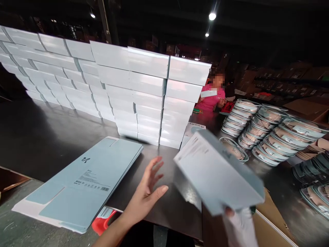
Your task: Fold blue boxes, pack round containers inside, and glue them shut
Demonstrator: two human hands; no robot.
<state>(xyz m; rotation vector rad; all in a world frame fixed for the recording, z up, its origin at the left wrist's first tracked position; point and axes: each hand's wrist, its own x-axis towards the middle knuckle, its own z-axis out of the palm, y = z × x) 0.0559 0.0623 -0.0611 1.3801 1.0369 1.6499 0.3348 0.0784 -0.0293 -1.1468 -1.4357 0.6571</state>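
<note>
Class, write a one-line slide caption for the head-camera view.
An open left hand hovers over a dark table; the right hand holds a pale box near stacked white boxes.

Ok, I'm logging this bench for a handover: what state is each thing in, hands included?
Left hand: empty, open, fingers apart
Right hand: blurred, gripping the pale blue box
Pale blue box: tilted; can't tell whether fully closed
Flat cartons: folded flat, stacked, overhanging the table
White boxes: stacked
Clear containers: mostly stacked
Ceiling lamp: lit
</note>
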